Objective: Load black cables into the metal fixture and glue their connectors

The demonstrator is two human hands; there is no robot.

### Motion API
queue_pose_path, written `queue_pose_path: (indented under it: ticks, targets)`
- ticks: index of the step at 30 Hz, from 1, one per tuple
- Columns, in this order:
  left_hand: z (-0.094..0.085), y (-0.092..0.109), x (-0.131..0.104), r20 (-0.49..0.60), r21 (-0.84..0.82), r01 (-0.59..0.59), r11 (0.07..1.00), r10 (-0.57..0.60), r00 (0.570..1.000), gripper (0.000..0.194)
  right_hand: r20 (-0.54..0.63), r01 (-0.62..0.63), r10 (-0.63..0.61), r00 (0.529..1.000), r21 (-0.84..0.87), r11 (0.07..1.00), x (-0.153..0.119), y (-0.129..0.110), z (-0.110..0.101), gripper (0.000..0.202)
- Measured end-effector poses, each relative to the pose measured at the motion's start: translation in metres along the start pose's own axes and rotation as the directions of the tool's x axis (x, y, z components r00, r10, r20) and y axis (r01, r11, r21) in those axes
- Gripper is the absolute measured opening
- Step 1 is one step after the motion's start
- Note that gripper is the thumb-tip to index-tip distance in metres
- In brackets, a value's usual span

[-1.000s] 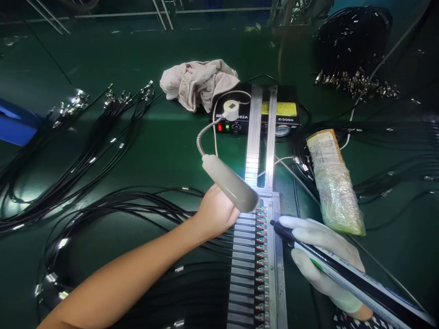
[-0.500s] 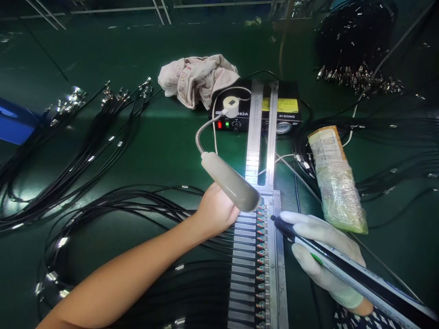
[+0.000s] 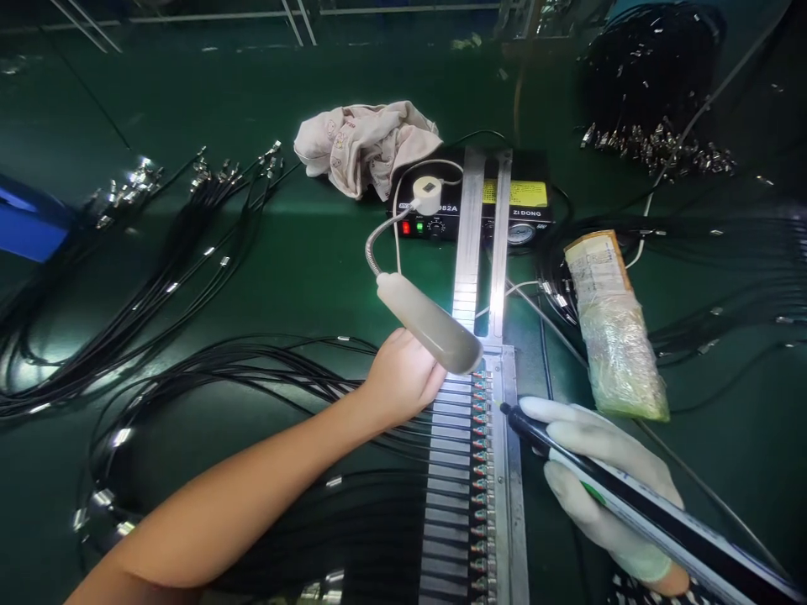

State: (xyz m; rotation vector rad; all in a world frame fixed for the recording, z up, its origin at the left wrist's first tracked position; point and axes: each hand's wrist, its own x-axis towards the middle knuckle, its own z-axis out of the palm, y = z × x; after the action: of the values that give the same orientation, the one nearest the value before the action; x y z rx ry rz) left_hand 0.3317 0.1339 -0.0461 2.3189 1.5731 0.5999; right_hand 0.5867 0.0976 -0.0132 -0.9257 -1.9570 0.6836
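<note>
My bare left hand is curled in at the left side of the long metal fixture. A lamp head covers part of its fingers, so what they pinch is hidden. Thin black cables run under the wrist into the fixture's slots. Their small stripped ends and connectors line up in a row along it. In a white glove, my right hand is closed round a long black-and-white pen-shaped tool. The tool's dark tip points left, over the fixture's right rail beside the connectors.
Behind the fixture sits a black control box with a gauge and lit switches. A crumpled pale cloth lies beside it. To the right is a plastic-wrapped packet. Bundled cables lie left, others far right; a blue bin is leftmost.
The pen-shaped tool and my gloved right hand have shifted slightly toward me along the fixture. My left hand keeps its place by the lamp. The whole view has moved a little.
</note>
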Motion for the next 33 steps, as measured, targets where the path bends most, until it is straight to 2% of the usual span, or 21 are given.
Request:
queue_pose_path:
  ticks: [4,24,33]
  targets:
    - [0.0008,-0.0008,-0.0002,0.000,0.005,-0.004,1.000,0.004,1.000,0.018,0.016,0.033,-0.033,0.999,-0.065,0.997,0.0022,0.0026,0.0036,0.022]
    - [0.0017,-0.0021,0.0011,-0.003,-0.007,-0.024,1.000,0.024,1.000,0.016,0.029,0.065,-0.062,0.998,-0.104,0.992,0.0019,0.0047,0.0002,0.019]
    - [0.0025,-0.0025,0.0011,-0.005,-0.013,-0.023,1.000,0.023,1.000,0.017,0.015,0.054,-0.054,0.998,-0.057,0.997,0.0034,0.0045,0.0031,0.022]
